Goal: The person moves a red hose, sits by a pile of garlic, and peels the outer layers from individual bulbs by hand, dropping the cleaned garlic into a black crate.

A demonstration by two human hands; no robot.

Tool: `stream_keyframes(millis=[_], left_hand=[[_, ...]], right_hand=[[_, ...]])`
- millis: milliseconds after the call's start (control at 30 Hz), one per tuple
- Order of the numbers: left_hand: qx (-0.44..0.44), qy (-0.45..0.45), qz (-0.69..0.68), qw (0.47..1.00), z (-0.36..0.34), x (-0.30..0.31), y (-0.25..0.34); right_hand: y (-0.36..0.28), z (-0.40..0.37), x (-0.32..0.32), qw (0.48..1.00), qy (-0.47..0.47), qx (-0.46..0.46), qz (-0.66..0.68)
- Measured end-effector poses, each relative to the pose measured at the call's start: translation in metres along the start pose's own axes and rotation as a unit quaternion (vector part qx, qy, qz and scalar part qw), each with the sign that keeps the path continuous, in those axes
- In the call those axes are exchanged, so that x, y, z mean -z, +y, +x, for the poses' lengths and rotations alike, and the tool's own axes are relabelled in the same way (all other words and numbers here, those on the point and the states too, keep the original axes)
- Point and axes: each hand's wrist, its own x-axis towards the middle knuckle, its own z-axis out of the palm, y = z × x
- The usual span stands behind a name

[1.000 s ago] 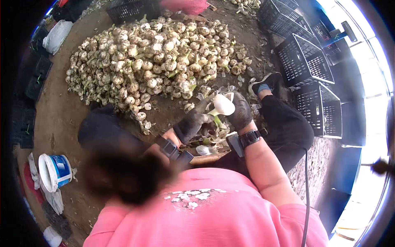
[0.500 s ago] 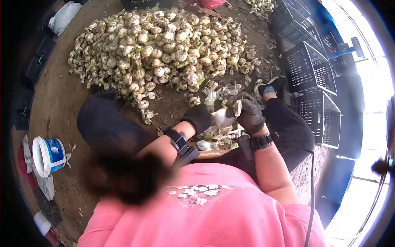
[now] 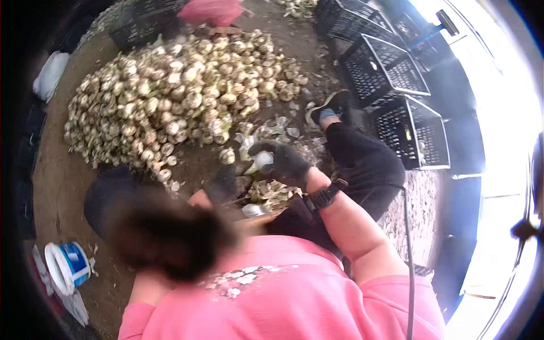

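A white, smooth, onion-like bulb (image 3: 262, 160) with a pale green neck sits in the fingers of my right hand (image 3: 286, 164), which wears a dark glove. My left hand (image 3: 222, 184), also in a dark glove, is lower and to the left, apart from the bulb. Its fingers are blurred, and I cannot make out whether anything is in them. Loose pale peelings (image 3: 272, 192) lie just below the hands. Beyond them, a single unpeeled bulb (image 3: 226, 156) rests on the ground near a large heap of unpeeled bulbs (image 3: 170, 96).
Black plastic crates (image 3: 391, 73) stand in a row at the right, beside my shoe (image 3: 331, 107). A pink sack (image 3: 211, 11) and a dark crate (image 3: 144, 25) are behind the heap. At the left is a white and blue bucket (image 3: 71, 266). A cable (image 3: 408, 255) hangs along my right side.
The view has shifted, so the heap and crates appear further left. My left hand has come off the bulb and drawn back leftward; my right hand now has the bulb.
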Motion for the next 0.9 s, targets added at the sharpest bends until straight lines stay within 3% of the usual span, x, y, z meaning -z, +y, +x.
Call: stream_keyframes(millis=[33, 100, 133, 167, 200, 233, 267, 300, 333, 367, 400, 433, 467, 500, 533, 600, 633, 667, 700, 733, 767, 800, 833, 867, 900], left_hand=[[0.192, -0.036, -0.084, 0.977, -0.005, -0.005, 0.0], [0.312, -0.041, -0.1, 0.944, -0.006, -0.001, 0.055], [0.308, -0.051, -0.107, 0.944, -0.003, 0.003, 0.037], [0.219, -0.125, 0.056, 0.966, -0.005, 0.018, 0.005], [0.12, -0.192, 0.216, 0.95, -0.004, 0.023, -0.015], [0.117, -0.195, 0.213, 0.95, -0.001, 0.018, -0.017], [0.101, -0.195, 0.168, 0.961, 0.001, 0.016, -0.019], [0.089, -0.192, 0.122, 0.97, 0.001, 0.015, -0.021], [0.099, -0.185, 0.123, 0.97, 0.001, 0.011, -0.023], [0.081, -0.15, 0.141, 0.975, 0.003, 0.005, -0.023], [0.086, -0.134, 0.103, 0.982, 0.002, 0.004, -0.035], [0.09, -0.118, 0.065, 0.987, 0.001, 0.002, -0.047], [0.107, -0.119, -0.036, 0.986, -0.004, 0.003, -0.066], [0.128, -0.086, -0.217, 0.964, -0.002, -0.003, -0.053], [0.135, -0.049, -0.392, 0.908, 0.004, -0.014, -0.041], [0.297, 0.011, -0.407, 0.864, 0.023, -0.009, -0.006], [0.229, 0.006, -0.471, 0.852, 0.02, -0.003, 0.013], [0.373, 0.046, -0.506, 0.776, 0.02, 0.007, 0.03], [0.399, 0.045, -0.479, 0.78, 0.014, 0.005, 0.024], [0.424, 0.042, -0.451, 0.784, 0.007, 0.001, 0.012], [0.284, 0.017, -0.352, 0.892, 0.006, -0.004, -0.009], [0.281, 0.026, -0.368, 0.886, 0.011, 0.006, 0.013], [0.277, 0.034, -0.384, 0.88, 0.017, 0.017, 0.036], [0.268, 0.039, -0.425, 0.864, 0.016, 0.017, 0.021], [0.27, 0.046, -0.433, 0.859, 0.015, 0.019, 0.021]], right_hand=[[0.009, -0.009, 0.017, 0.995, 0.025, -0.049, 0.08], [-0.001, -0.029, 0.062, 0.972, 0.157, -0.12, 0.129], [-0.025, -0.042, 0.088, 0.894, 0.282, -0.207, 0.281], [-0.004, -0.061, 0.12, 0.86, 0.366, -0.128, 0.333], [-0.008, -0.083, 0.152, 0.826, 0.459, -0.178, 0.275], [0.005, -0.105, 0.184, 0.794, 0.53, -0.145, 0.261], [0.058, -0.152, 0.237, 0.857, 0.494, -0.126, 0.08], [0.075, -0.178, 0.273, 0.87, 0.471, -0.097, -0.107], [0.099, -0.193, 0.297, 0.81, 0.554, -0.075, 0.176], [0.089, -0.19, 0.304, 0.64, 0.641, 0.004, 0.423], [0.066, -0.159, 0.291, 0.647, 0.622, -0.006, 0.441], [0.048, -0.126, 0.267, 0.687, 0.607, -0.042, 0.397], [0.04, -0.095, 0.235, 0.726, 0.587, -0.074, 0.351], [0.033, -0.059, 0.19, 0.731, 0.569, -0.079, 0.369], [0.02, -0.022, 0.134, 0.869, 0.44, -0.063, 0.217], [0.018, 0.012, 0.025, 0.973, 0.164, -0.107, 0.125], [0.018, 0.02, -0.015, 0.993, -0.02, -0.066, 0.101], [0.036, 0.02, -0.046, 0.993, -0.074, -0.088, 0.005], [0.02, 0.038, -0.035, 0.98, -0.176, -0.091, -0.031], [0.083, 0.055, -0.049, 0.892, -0.344, -0.082, -0.283], [0.081, 0.061, -0.03, 0.749, -0.485, -0.063, -0.447], [0.1, 0.073, -0.023, 0.724, -0.44, -0.28, -0.451], [0.096, 0.08, -0.011, 0.763, -0.366, -0.278, -0.454], [0.123, 0.094, -0.003, 0.809, -0.323, -0.255, -0.419], [0.104, 0.103, 0.01, 0.889, -0.161, -0.272, -0.33]])
